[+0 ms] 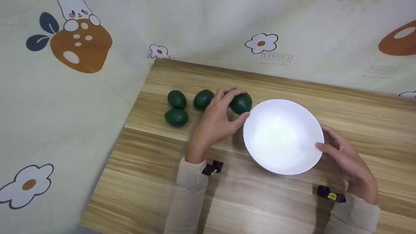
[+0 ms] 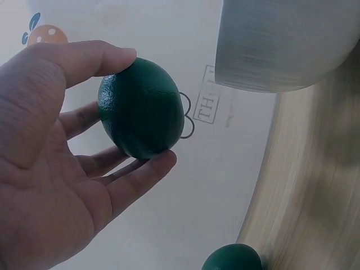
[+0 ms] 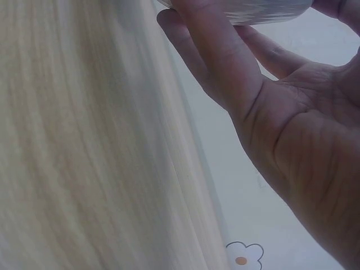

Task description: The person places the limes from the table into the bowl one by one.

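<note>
My left hand (image 1: 216, 120) holds a dark green, egg-shaped fruit (image 1: 241, 104) between thumb and fingers, just left of the white bowl's rim. Up close in the left wrist view, that fruit (image 2: 143, 109) has a glossy, slightly bumpy skin. With the thumb over its rim and fingers underneath, my right hand (image 1: 349, 161) grips the white bowl (image 1: 282, 136) by its right side. The bowl is raised off the table, and its bare inside shows in the head view. Only a strip of its underside (image 3: 264, 11) appears in the right wrist view.
Left of my left hand, several more green fruits lie on the wooden table: an upper one (image 1: 177, 99), a lower one (image 1: 176, 117) and one (image 1: 203, 99) near my wrist. A patterned cloth (image 1: 208, 29) borders the table (image 1: 136, 156) at the back and left.
</note>
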### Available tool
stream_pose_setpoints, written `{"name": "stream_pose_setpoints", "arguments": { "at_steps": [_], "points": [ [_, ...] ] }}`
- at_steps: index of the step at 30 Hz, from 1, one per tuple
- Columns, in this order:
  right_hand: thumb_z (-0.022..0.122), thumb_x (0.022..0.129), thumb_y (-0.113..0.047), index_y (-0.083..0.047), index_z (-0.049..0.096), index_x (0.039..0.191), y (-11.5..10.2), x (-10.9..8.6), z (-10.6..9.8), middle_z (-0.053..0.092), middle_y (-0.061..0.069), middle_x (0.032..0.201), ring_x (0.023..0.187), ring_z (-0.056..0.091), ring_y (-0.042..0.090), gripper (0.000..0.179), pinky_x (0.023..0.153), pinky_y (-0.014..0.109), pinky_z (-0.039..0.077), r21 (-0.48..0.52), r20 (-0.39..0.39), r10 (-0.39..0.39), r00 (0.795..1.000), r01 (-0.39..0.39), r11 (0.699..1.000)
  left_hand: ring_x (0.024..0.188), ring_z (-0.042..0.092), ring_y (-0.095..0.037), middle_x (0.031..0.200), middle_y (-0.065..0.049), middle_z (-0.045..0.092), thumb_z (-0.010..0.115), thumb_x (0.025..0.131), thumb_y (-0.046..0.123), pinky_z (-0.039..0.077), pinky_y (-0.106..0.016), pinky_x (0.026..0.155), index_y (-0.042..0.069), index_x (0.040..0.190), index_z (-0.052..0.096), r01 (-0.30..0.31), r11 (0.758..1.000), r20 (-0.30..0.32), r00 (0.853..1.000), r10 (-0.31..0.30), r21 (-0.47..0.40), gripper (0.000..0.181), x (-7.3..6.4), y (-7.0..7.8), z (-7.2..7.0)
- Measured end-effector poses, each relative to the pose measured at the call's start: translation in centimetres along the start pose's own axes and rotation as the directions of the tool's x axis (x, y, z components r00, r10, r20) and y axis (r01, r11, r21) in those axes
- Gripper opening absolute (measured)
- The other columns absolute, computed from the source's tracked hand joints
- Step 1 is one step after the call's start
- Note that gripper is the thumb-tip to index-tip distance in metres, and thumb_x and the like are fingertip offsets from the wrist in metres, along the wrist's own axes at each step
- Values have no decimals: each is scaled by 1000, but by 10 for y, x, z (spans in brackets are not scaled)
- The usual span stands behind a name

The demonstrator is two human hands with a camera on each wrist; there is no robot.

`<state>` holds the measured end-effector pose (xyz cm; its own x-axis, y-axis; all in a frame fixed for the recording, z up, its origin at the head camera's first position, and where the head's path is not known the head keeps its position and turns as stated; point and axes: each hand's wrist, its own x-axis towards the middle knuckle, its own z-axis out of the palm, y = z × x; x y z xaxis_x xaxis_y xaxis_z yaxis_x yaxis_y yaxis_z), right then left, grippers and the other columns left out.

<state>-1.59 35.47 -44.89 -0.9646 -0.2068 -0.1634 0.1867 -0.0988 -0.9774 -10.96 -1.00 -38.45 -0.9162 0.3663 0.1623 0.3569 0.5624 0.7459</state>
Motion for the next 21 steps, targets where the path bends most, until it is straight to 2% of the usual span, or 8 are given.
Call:
{"name": "stream_pose_setpoints", "arguments": {
  "at_steps": [8, 14, 21],
  "points": [
    [48, 106, 7, -11, 51, 151, 0, 0, -1, 67, -3, 138, 110, 74, 12, 49, 83, 30, 65, -16, -9, 5, 1000, -5, 1000, 139, 56, -25, 155, -10, 51, 77, 96, 31, 51, -41, 113, 20, 148, 58, -42, 998, -5, 999, 42, -39, 57, -1, 1, -1],
    [48, 106, 6, -13, 52, 150, 0, 0, -1, 68, -4, 137, 110, 74, 11, 48, 83, 30, 65, -13, -8, 9, 1000, -9, 1000, 131, 60, -21, 154, -9, 51, 78, 96, 30, 54, -36, 108, 20, 149, 58, -42, 997, 6, 999, 42, -66, 58, -2, 3, -1],
    [48, 105, 7, -12, 51, 151, 1, 1, 0, 67, -4, 138, 110, 74, 11, 49, 82, 30, 65, -7, -11, -1, 1000, 1, 1000, 130, 60, -22, 154, -10, 51, 78, 96, 30, 55, -37, 108, 19, 150, 57, -66, 995, 20, 998, 68, -80, 59, -1, 5, 0]
  ]
}}
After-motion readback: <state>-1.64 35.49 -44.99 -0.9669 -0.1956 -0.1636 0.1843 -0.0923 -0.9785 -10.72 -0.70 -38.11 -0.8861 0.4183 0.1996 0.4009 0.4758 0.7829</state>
